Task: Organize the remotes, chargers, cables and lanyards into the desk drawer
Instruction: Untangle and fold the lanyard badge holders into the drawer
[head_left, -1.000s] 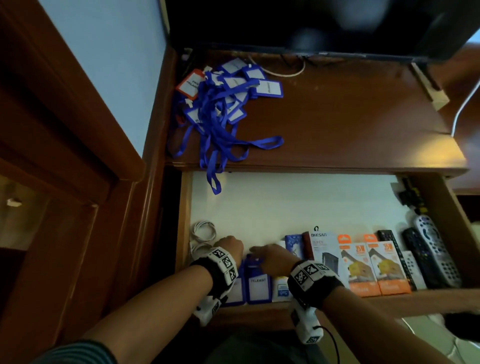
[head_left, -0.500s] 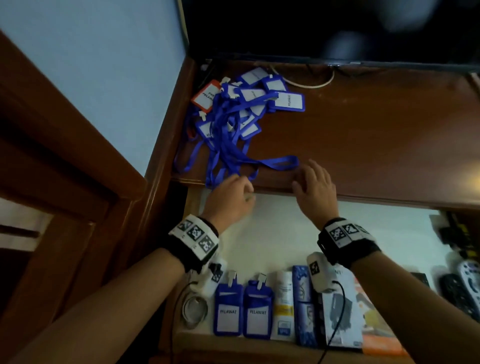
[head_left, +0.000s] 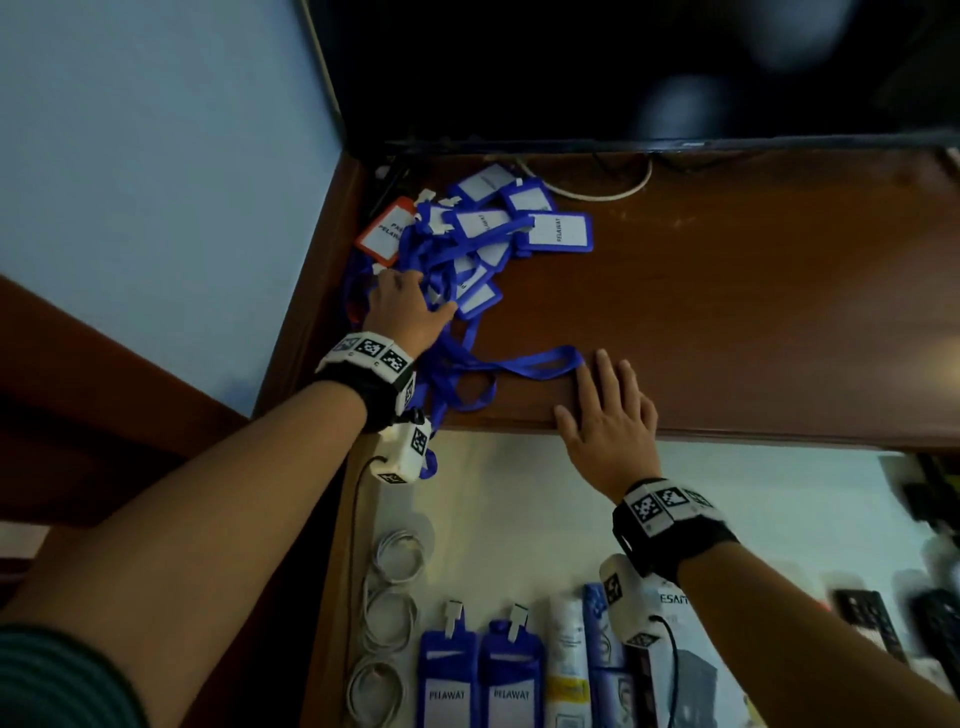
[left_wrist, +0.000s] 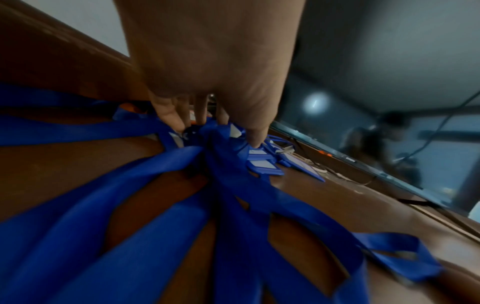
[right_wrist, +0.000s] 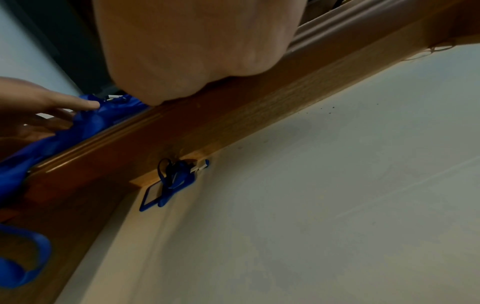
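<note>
Presently, item by item, as your head camera shows them.

Lanyards (head_left: 467, 244): a tangled heap of blue straps and card holders at 11 o'clock on the counter (head_left: 753, 291), against the left wall. One holder in the heap is orange-framed (head_left: 385, 231); the others are blue. One strap loop (head_left: 535, 362) trails out toward 12 o'clock, and another hangs over the counter's front edge.

Left hand (head_left: 402, 306): yours, sunk into the near side of the heap. The left wrist view shows the fingers (left_wrist: 168, 115) curled down into the gathered straps, so this grip is clamped on the lanyards.

Right hand (head_left: 608, 415): yours, laid flat on the counter's front edge, fingers straight and spread. Its grip is apart and holds nothing; the index fingertip lies just beside the end of the trailing loop.

Drawer (head_left: 519, 493): open below the counter, pale floor. Along its near edge, from 7 toward 5 o'clock: coiled white cables (head_left: 387, 613), two blue holders reading PELAWAT (head_left: 478, 675), boxed chargers (head_left: 587, 670), and dark remotes (head_left: 872, 618), the last blurred.

Right wrist view: one more blue holder (right_wrist: 171, 185) lies at the drawer's far left corner.
</note>
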